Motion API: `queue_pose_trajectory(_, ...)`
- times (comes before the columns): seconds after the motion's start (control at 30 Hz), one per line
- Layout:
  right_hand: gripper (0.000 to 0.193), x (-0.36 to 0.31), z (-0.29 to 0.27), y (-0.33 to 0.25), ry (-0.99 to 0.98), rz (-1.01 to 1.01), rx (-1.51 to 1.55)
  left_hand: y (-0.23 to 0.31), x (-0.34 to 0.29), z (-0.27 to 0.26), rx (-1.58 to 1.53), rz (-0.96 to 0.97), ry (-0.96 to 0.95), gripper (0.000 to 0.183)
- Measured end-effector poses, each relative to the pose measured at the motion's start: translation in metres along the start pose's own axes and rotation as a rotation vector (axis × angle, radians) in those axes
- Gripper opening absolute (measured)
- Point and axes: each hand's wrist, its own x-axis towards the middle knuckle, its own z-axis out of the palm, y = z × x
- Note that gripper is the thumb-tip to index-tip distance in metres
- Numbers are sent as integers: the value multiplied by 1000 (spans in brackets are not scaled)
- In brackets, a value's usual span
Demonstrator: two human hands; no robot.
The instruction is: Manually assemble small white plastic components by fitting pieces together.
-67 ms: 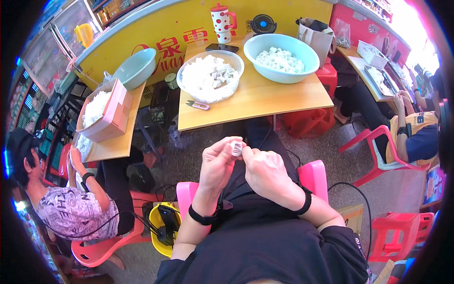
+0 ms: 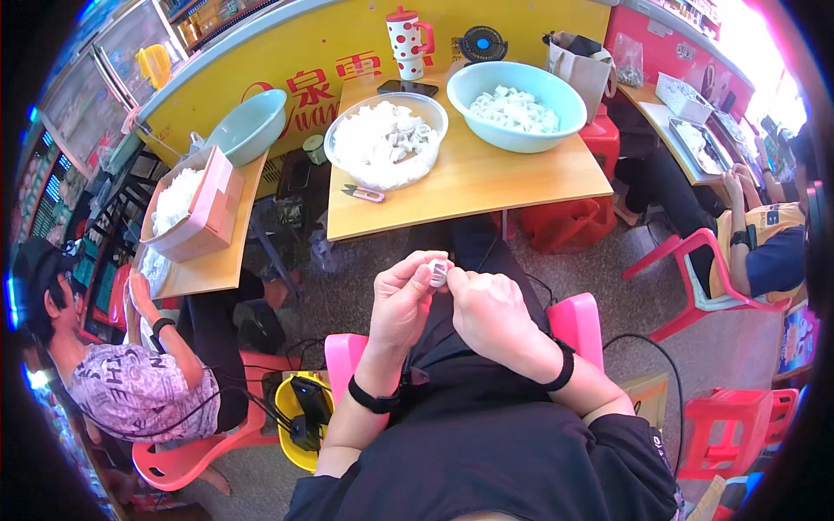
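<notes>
My left hand (image 2: 401, 300) is closed in a pinch on a small white ring-like piece (image 2: 439, 273), probably plastic, with a slot or opening on its side. My right hand (image 2: 488, 311) is also closed, its thumb and forefinger pressed against the right side of that piece; its fingertips are partly hidden. Both hands are above my lap, in front of the table's near edge. On the table, a clear round tub (image 2: 387, 178) holds many white pieces, and a pale blue basin (image 2: 519, 143) beside it holds more. Small thread snips (image 2: 363, 194) with a pink handle lie near the tub.
A dark phone (image 2: 407, 88), a red-dotted tumbler (image 2: 408, 43) and a small black fan (image 2: 483, 43) are at the table's back. To the left, a co-worker sits by a cardboard box (image 2: 195, 213) of white pieces. A yellow bucket (image 2: 300, 456) stands beside my pink chair (image 2: 577, 328).
The white piece has turned slightly between my fingers and shifted a little to the right. My hands otherwise stay in nearly the same place.
</notes>
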Motion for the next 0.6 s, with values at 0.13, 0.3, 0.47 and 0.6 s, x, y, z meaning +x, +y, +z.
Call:
queue_pose_trajectory(0.13,8,-4,-13,8,4,-11,39,5,4,3,-77,-23,2,31)
queue_pose_trajectory(0.3,13,-13,-18,1,30,-88,-103,7,3,4,-145,-76,11,34)
queue_pose_trajectory(0.47,15,-11,-14,2,73,-138,-214,7,3,3,-150,-92,-18,34)
queue_pose_trajectory(0.6,16,-11,-15,-1,69,-168,-290,8,1,6,-139,-93,-7,34)
